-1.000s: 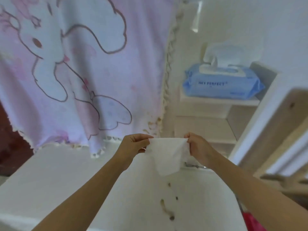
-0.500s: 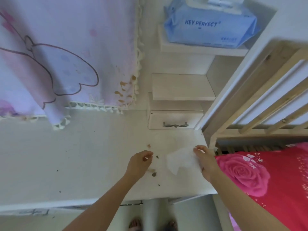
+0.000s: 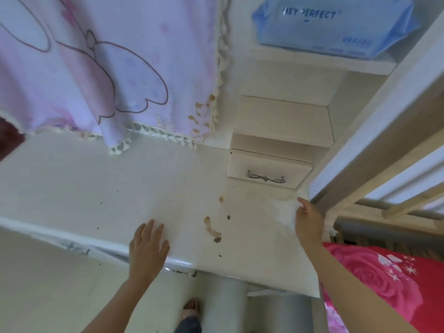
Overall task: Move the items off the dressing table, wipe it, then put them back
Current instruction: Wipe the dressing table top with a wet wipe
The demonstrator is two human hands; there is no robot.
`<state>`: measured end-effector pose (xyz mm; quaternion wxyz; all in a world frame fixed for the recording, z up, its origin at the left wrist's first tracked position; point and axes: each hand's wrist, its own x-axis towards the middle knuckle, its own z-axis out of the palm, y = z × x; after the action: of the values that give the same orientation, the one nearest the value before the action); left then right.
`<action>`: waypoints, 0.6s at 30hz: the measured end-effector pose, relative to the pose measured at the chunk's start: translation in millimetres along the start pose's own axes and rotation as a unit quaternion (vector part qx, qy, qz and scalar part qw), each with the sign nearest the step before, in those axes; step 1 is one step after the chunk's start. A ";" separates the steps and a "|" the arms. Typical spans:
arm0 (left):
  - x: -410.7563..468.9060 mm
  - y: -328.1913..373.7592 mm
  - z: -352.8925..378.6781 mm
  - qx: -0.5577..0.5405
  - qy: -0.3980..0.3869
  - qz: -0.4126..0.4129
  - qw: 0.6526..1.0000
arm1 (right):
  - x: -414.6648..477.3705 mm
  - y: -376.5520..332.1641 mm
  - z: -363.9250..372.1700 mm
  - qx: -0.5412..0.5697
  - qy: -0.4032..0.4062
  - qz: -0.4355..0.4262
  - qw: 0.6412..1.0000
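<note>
Dressing table top (image 3: 96, 188) is seen from above, white, and spread across the middle of the view. Brown stains (image 3: 211, 228) and a few dark crumbs are noted on it, between the 2 hands. The left hand (image 3: 149, 246) is laid flat at the near edge, fingers straight and slightly apart, with nothing held. The right hand (image 3: 308, 222) is placed at the far right corner, fingers fairly straight, pressed on a white wet wipe (image 3: 283, 210) that lies against the table top.

Just beyond the wipe, 1 small closed drawer (image 3: 266, 169) with a bow-shaped metal handle is recorded. A blue wipe pack (image 3: 331, 27) marked "HEY PERFECT" is lodged on a shelf (image 3: 324, 62) at far right. A lilac cartoon-print cloth (image 3: 108, 68) with a tasselled hem is hung at far left. Red rose-print bedding (image 3: 384, 280) is seen at near right, beside the table.
</note>
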<state>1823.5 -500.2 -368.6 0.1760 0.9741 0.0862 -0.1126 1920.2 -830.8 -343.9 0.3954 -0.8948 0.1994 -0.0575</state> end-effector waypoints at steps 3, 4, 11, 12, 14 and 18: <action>-3.1 5.7 11.5 -0.001 0.012 -0.024 1.000 | 8.0 9.0 22.9 -0.152 -0.146 -0.142 0.967; -1.0 6.9 13.0 -0.005 0.015 -0.032 0.999 | 13.3 14.2 28.3 -0.213 -0.173 -0.179 0.945; 14.4 7.7 13.7 0.034 0.030 -0.093 0.995 | 50.2 35.4 33.2 -0.323 -0.228 -0.255 0.882; 16.2 8.1 15.2 0.044 0.013 -0.106 0.993 | 48.1 37.5 34.1 -0.331 -0.212 -0.275 0.878; 18.6 7.2 18.1 0.062 -0.006 -0.122 0.991 | 29.9 41.1 35.3 -0.314 -0.233 -0.308 0.867; 14.0 14.5 18.3 0.054 -0.037 -0.141 0.988 | -27.7 52.2 26.5 -0.226 -0.362 -0.438 0.791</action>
<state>1836.5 -518.4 -384.1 0.1083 0.9556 0.2095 -0.1766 1885.5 -833.3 -398.5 0.1575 -0.9056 -0.3640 0.1505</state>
